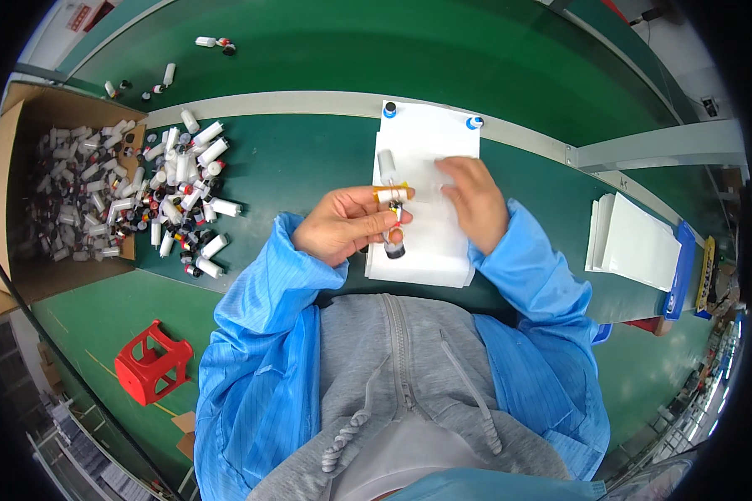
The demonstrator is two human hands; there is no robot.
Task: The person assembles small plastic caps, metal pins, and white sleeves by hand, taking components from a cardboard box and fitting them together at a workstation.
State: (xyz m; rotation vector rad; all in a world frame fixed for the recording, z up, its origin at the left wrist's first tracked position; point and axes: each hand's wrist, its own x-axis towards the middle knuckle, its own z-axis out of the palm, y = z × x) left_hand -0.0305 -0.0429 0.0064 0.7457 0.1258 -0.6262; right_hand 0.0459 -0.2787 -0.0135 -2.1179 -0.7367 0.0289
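Observation:
My left hand (348,221) is closed, thumb and fingers pinching a small white cylindrical part with a yellow-orange band (392,194) over the paper. Thin wires and small red and yellow bits show at its fingertips. A black-ended piece (394,250) hangs just below those fingers; whether it is joined to the held part I cannot tell. Another white cylinder (387,164) appears just above them, against the white paper (430,250). My right hand (479,200) hovers over the paper's right side, slightly blurred, its thumb and fingers apart with nothing between them.
A heap of similar white cylinders (184,171) lies at the left, beside an open cardboard box (8,179) full of them. Two blue-and-black round pieces (390,109) sit at the paper's top corners. Stacked sheets (635,242) and a blue tray (682,267) are at right. A red stool (154,363) stands below.

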